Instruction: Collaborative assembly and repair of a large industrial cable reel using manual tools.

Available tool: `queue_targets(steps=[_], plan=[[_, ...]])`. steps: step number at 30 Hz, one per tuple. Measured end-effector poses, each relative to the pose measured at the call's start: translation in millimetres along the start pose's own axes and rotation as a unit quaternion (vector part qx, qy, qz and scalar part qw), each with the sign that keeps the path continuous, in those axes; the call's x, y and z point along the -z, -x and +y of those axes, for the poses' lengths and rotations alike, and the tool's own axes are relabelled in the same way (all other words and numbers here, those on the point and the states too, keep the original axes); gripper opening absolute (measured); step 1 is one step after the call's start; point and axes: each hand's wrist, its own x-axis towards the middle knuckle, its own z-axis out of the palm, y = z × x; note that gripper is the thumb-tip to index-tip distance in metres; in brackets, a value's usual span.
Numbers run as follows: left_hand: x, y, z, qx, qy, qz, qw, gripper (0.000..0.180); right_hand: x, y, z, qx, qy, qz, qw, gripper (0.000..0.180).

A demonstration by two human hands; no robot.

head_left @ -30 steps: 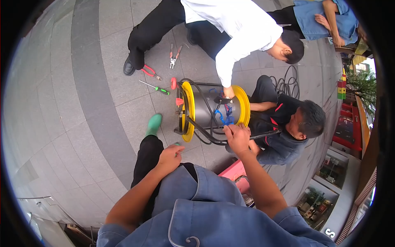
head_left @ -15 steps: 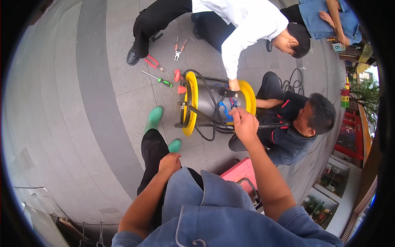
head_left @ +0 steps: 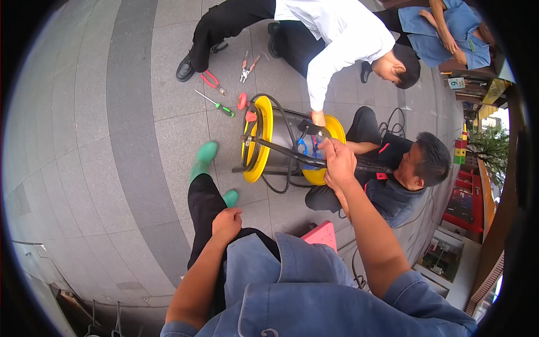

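Note:
A cable reel (head_left: 259,160) with yellow rims and a grey drum stands in front of me, wrapped in part by black cable (head_left: 287,121). My right hand (head_left: 340,159) is closed over the reel's right part, beside its black frame bar (head_left: 286,150); what its fingers hold, if anything, is hidden. Blue strands (head_left: 304,147) show on the drum just left of it. My left hand (head_left: 227,224) rests on my left thigh with its fingers curled and nothing visible in them. A white-sleeved co-worker's hand (head_left: 318,118) touches the drum's far side.
Red-handled pliers (head_left: 213,82), other pliers (head_left: 246,68) and a green screwdriver (head_left: 219,105) lie on the paving beyond the reel. A crouching person in dark clothes (head_left: 407,180) is at the right. A pink stool (head_left: 321,235) stands near me. Another person (head_left: 443,33) is behind.
My right hand has stayed over the reel, its fingers turned slightly. The crouching person's near arm now shows below my right hand. The view has shifted a little.

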Motion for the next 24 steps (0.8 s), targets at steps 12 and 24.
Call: queue_targets(steps=[12,24], plan=[[6.1,-2.2,-2.9,0.007,-0.010,-0.011,1.000,0.020,1.5,-2.6,-0.4,-0.005,-0.011,0.013,1.000,0.031],[1.0,-157.7,5.7,0.027,0.270,0.009,0.962,0.029,1.9,-4.1,-8.6,-0.006,-0.037,0.010,0.999,0.031]])
